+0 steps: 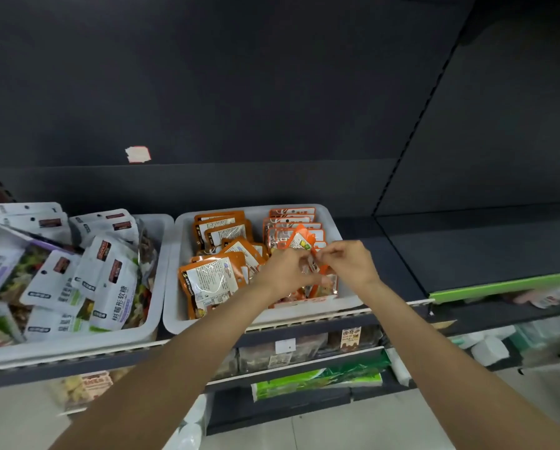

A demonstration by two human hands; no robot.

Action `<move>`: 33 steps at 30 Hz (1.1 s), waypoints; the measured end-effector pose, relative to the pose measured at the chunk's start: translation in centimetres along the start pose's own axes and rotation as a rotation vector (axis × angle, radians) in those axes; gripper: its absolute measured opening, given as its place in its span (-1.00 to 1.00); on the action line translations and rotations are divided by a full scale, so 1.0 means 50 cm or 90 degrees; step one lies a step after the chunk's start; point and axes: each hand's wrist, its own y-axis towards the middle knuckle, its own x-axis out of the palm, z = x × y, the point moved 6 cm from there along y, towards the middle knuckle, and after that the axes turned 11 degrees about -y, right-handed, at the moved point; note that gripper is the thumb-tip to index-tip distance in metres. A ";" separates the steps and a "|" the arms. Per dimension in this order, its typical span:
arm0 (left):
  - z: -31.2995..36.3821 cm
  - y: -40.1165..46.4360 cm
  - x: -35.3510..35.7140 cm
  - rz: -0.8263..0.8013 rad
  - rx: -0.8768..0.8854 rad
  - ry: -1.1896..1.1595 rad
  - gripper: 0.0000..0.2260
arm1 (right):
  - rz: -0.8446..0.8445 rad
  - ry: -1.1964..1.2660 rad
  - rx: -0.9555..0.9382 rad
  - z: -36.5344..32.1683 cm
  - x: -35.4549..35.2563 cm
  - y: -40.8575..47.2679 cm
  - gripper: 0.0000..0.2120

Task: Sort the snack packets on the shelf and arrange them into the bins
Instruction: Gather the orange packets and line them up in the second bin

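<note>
Two white bins stand side by side on a dark shelf. The right bin (333, 222) holds several orange snack packets (212, 282) in rows. The left bin (161, 241) is heaped with white and purple packets (109, 280). Both hands meet over the front right part of the right bin. My left hand (283, 271) and my right hand (348, 263) pinch the same orange packet (301, 240), which stands tilted above the row. Its lower part is hidden behind my fingers.
The shelf (402, 254) to the right of the bins is bare, with a green-edged shelf (506, 284) further right. Lower shelves hold packaged goods and green packs (317, 380). A torn sticker (138, 154) marks the dark back panel.
</note>
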 end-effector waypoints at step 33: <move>-0.035 0.037 0.004 0.085 -0.096 0.104 -0.71 | -0.014 -0.251 -0.176 0.080 -0.016 0.052 -0.81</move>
